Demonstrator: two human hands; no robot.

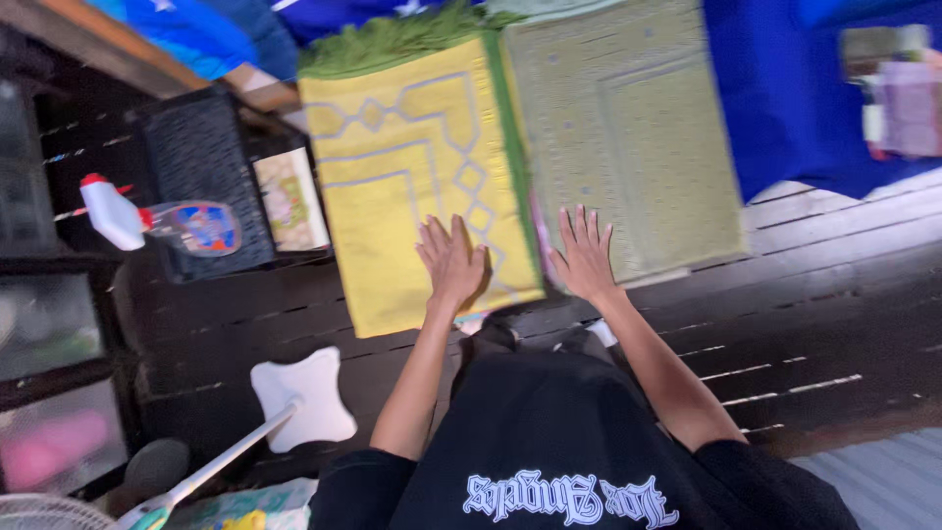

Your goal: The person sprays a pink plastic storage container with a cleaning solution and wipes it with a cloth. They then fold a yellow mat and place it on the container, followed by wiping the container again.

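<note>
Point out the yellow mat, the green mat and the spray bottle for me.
yellow mat [392, 196], head view, on its patterned middle.
green mat [628, 128], head view, on its centre panel.
spray bottle [113, 216], head view, on its white body.

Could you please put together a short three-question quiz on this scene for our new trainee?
1. True or false: the left hand rests flat on the yellow mat.
2. Which mat does the right hand touch? A) the blue cloth B) the olive-green mat C) neither
3. Fill in: the spray bottle lies to the person's ____.

Key: 1 true; 2 B; 3 left.
</note>
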